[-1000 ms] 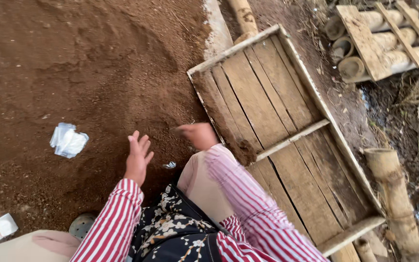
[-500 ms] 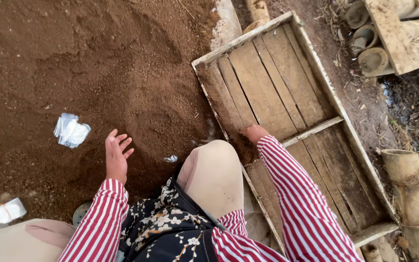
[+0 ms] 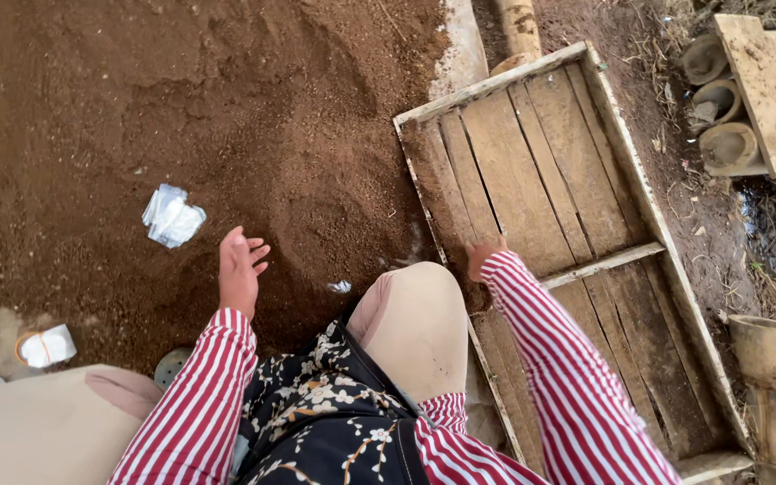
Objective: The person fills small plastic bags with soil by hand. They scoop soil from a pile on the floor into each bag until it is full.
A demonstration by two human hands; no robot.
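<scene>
Our left hand [image 3: 239, 271] hovers over brown soil [image 3: 226, 117], fingers loosely spread, holding nothing. Right hand [image 3: 485, 254] has swung off soil, now rests on plank floor of wooden tray [image 3: 532, 162] (fingers mostly hidden, cannot tell curl). Hands well apart, knee between. Crumpled white bags [image 3: 172, 216] lie untouched left of left hand. Tray bare except soil in near corner.

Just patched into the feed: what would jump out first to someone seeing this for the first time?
A big heap of brown soil fills the left and centre, with a crumpled white plastic bag lying on it. To the right lies a shallow wooden tray of worn planks, with some soil at its near left edge. The left hand is open just above the soil; the right hand, in a red-and-white striped sleeve, rests on the tray's boards.
</scene>
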